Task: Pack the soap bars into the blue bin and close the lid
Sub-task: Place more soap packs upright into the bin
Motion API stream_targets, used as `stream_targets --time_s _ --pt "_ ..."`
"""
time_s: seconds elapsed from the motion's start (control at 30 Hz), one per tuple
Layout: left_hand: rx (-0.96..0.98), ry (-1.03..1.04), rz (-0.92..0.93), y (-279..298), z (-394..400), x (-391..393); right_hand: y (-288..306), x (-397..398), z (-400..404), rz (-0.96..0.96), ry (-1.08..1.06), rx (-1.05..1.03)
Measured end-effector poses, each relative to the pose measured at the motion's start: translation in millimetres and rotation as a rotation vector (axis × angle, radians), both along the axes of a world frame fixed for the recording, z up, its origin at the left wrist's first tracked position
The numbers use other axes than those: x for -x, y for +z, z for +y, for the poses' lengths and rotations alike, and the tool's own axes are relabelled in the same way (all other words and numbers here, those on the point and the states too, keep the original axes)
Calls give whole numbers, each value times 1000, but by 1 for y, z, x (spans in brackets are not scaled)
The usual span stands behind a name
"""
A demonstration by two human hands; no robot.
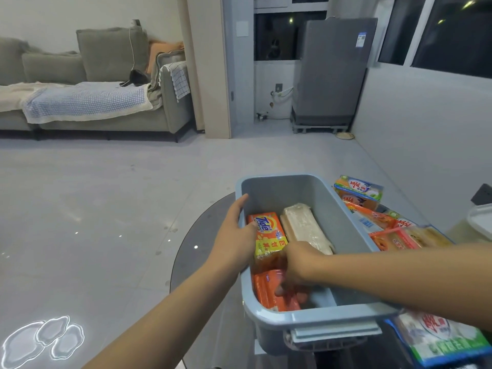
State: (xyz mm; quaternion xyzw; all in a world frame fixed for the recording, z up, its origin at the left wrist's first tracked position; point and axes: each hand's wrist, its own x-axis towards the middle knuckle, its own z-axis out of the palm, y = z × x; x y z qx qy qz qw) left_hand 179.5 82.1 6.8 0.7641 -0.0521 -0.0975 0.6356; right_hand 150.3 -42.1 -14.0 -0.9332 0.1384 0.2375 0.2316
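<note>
The blue bin (346, 225) stands open on a dark round table (197, 251). Inside lie an orange-and-yellow Tide soap bar (266, 230), a pale wrapped bar (306, 227) beside it, and an orange-red wrapped bar (266, 288) at the near end. My left hand (234, 235) grips the bin's left rim. My right hand (298, 267) reaches down into the bin, fingers on the orange-red bar. More soap packs (383, 222) lie heaped right of the bin. A white lid (482, 222) sits at the far right edge.
A green-and-blue soap pack (442, 339) lies at the table's near right corner. Beyond the table are a pale tiled floor (106, 195), a grey sofa (93, 102) at the back left and a grey appliance (332, 75) near the window.
</note>
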Motion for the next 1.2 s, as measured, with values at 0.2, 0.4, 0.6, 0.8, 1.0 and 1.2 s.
stream_targets --time_s 0.2,0.4,0.6,0.8,1.0,1.2 --pt "19 9 11 -3 -3 0 -10 -2 2 -3 -111 -67" --pt "-12 -9 -28 -1 -1 -2 19 -3 -5 255 14 -280" --pt "-231 17 -199 3 -2 1 56 18 -27 -105 -26 -536" --pt "-438 -57 -408 24 -17 11 73 53 -56 -494 -14 -690" --pt "-331 -153 -392 40 -68 25 64 73 -96 -757 -146 -756" --pt "-237 -305 -408 43 -137 41 41 83 -149 -891 -323 -665"
